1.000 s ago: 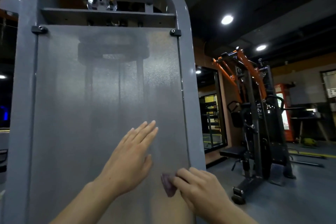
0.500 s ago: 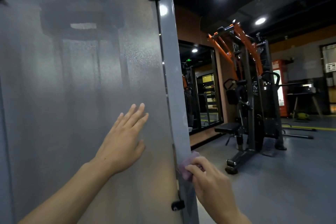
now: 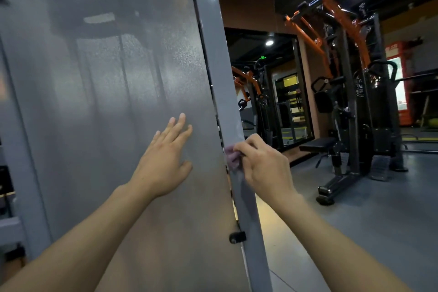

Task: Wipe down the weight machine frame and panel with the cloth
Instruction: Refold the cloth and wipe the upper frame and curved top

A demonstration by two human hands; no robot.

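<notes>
cloth [image 3: 233,157], small and pinkish, at frame centre-right, pinched in curled right hand [image 3: 265,166] against grey upright post [image 3: 220,83]. left hand [image 3: 166,159] flat, fingers straight, resting on panel [image 3: 106,102]. wiping mid-way by look; post below, panel remaining.

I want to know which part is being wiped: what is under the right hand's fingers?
A pinkish cloth is bunched under the right hand, pressed on the grey frame post. Most of the cloth and the post beneath it are covered.
</notes>
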